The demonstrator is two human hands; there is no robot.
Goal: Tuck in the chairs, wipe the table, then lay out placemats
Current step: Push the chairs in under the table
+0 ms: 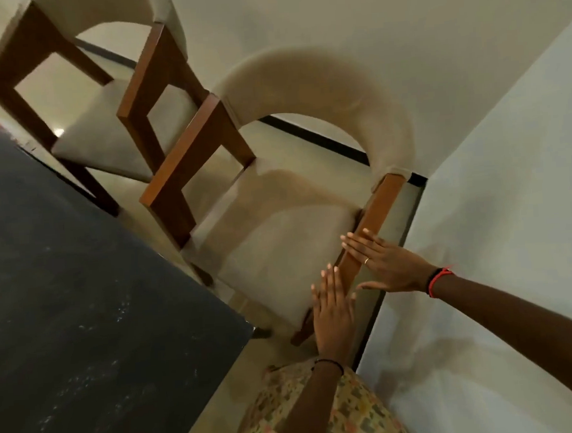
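Patterned cloth point(323, 411) of my garment fills the bottom edge, with both forearms reaching out over it. Left hand point(334, 310): flat, fingers straight and close together, holding nothing, placed at the near corner of the near chair point(278, 223) beside its wooden arm rail point(381, 203); whether the palm touches the seat cannot be told. A dark band point(330, 363) sits at that wrist. Right hand point(388, 263): flat, fingers straight, laid across the same rail, thumb spread away below it, gripping nothing. A ring point(366, 261) shows on one finger and a red band point(439, 280) at the wrist. The near chair, beige with a curved back, stands on the floor point(221, 387) facing the table point(65, 296), its seat not under the top; the table's corner overlaps the seat's front edge in this view. The far chair point(112, 133), of the same make, stands just beside it, arm rails nearly meeting, also outside the table. The table top is dark and carries pale specks and smears. Obstructions: a pale wall point(509, 169) runs close along the near chair's right side, leaving a narrow strip of floor, and a second wall with black skirting point(320, 137) stands behind both chair backs.
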